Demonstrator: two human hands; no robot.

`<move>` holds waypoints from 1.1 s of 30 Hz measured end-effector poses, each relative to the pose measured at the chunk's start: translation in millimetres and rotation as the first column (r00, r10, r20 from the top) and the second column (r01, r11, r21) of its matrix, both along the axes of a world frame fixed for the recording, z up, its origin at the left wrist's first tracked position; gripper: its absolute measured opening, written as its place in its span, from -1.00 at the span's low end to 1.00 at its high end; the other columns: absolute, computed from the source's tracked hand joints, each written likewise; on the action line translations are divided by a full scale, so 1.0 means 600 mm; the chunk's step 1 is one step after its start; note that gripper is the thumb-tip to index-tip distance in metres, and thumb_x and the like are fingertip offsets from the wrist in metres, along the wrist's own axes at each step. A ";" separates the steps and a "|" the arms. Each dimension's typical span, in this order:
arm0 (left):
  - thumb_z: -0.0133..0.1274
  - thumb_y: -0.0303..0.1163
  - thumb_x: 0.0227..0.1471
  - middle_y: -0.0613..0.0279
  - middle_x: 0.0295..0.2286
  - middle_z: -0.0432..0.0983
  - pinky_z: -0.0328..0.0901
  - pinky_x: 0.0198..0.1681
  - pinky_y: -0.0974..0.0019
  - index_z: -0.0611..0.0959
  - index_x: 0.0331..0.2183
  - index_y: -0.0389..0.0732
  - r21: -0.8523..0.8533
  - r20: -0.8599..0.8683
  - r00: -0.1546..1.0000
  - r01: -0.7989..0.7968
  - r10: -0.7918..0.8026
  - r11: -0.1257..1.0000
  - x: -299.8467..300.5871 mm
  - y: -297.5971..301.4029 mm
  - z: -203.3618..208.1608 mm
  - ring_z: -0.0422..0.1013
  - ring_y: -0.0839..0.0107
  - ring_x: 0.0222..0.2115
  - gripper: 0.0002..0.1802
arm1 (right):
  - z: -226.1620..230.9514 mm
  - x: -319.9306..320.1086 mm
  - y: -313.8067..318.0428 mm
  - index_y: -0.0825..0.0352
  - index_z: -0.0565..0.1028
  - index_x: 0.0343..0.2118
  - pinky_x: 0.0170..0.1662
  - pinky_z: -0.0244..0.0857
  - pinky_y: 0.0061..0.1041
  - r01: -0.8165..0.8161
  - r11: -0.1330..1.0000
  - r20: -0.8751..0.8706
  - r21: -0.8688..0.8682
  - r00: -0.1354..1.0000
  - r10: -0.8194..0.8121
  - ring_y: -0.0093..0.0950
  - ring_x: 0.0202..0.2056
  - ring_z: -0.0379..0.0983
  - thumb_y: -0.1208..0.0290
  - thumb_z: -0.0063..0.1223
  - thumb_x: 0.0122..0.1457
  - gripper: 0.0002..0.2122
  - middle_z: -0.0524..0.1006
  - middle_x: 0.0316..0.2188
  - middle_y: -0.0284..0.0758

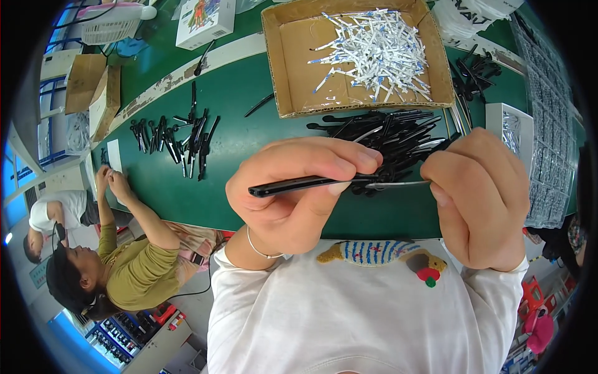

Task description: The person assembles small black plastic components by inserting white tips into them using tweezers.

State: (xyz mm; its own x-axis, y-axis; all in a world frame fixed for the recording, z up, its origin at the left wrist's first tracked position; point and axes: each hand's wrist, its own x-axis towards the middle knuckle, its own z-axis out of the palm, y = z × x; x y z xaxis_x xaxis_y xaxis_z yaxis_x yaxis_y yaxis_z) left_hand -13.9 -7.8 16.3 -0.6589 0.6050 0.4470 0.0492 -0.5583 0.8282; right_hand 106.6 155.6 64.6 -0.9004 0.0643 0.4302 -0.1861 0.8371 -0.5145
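Observation:
In front of my chest, my left hand [280, 165] is closed in a pinch around a slim black bar-like part [289, 186], its blunt end sticking out to the left. A thin silvery strip [398, 184] runs from those fingertips across to my right hand [479, 193]. The right fingers are curled together on the strip's far end; their tips are partly hidden, as is where strip and bar meet. Just beyond both hands lies a heap of similar slim black parts [398, 131], some with shiny metal ends.
A shallow cardboard box [271, 62] holds many narrow white-and-blue paper strips [386, 59]. Smaller groups of black parts [199, 140] lie left on the green table [230, 206]. Right are a white box [495, 118] and clear plastic trays [548, 124]. A co-worker [137, 274] sits left.

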 end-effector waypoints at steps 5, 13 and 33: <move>-0.03 -0.75 -0.20 -0.14 -0.43 0.53 0.43 -0.27 0.22 0.55 -0.41 -0.45 -0.044 -0.026 0.999 -0.020 0.019 0.999 0.002 -0.002 0.001 0.52 0.12 -0.37 -0.81 | 0.007 -0.006 0.004 0.41 0.44 -0.50 -0.59 0.11 -0.42 -0.036 0.986 0.002 0.161 0.999 0.036 -0.30 -0.62 0.26 0.44 0.16 -0.21 -0.80 0.35 -0.60 -0.25; 0.01 -0.78 -0.25 -0.14 -0.41 0.54 0.42 -0.29 0.27 0.56 -0.41 -0.45 -0.108 -0.099 0.995 -0.026 0.016 0.994 0.000 -0.007 0.000 0.52 0.13 -0.36 -0.79 | 0.005 -0.014 0.011 0.40 0.45 -0.51 -0.64 0.06 -0.44 -0.087 0.980 -0.059 0.178 0.993 0.099 -0.35 -0.66 0.21 0.40 0.20 -0.27 -0.75 0.32 -0.62 -0.28; 0.01 -0.83 -0.30 -0.14 -0.39 0.53 0.42 -0.27 0.29 0.58 -0.38 -0.47 -0.088 -0.158 0.987 -0.022 0.008 0.996 -0.002 -0.007 0.003 0.52 0.13 -0.34 -0.71 | 0.017 -0.017 0.024 0.39 0.45 -0.53 -0.67 0.00 -0.47 -0.148 0.958 -0.039 0.247 0.986 0.163 -0.38 -0.68 0.19 0.35 0.19 -0.22 -0.77 0.30 -0.64 -0.31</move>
State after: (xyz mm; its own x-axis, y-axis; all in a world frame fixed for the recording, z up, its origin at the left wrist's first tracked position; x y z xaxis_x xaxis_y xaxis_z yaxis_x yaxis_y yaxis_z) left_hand -14.9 -12.3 17.9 -0.5943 0.6374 0.4904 0.1905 -0.4809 0.8559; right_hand 96.2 170.0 75.0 -0.8638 -0.1873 0.4677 -0.3473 0.8938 -0.2837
